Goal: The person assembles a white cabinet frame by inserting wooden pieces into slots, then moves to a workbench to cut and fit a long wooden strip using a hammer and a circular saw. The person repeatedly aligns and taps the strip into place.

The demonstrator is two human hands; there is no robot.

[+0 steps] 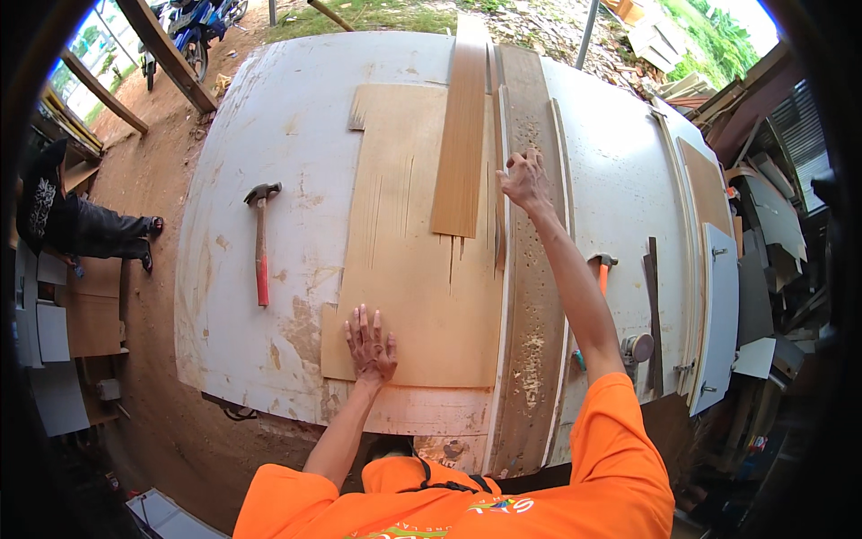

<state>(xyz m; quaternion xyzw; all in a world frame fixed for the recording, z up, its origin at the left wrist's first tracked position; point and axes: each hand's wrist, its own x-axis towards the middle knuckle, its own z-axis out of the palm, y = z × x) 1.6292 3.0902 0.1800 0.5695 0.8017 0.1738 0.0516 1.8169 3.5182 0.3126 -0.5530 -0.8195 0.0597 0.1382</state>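
My left hand (369, 342) lies flat, fingers spread, on the near end of a thin light-brown plywood sheet (409, 251) that rests on the white worktable (269, 135). My right hand (524, 180) reaches far out, fingers apart, over a long grey-brown plank (532, 296) beside the sheet's right edge. It holds nothing. A narrower brown veneer strip (462, 135) lies on the sheet's far part, just left of my right hand.
A red-handled claw hammer (260, 242) lies on the table's left. A second hammer with an orange handle (600, 269) and a dark strip (653, 314) sit at the right, near white panels (718, 314). A person's legs (99, 229) show at far left on the dirt floor.
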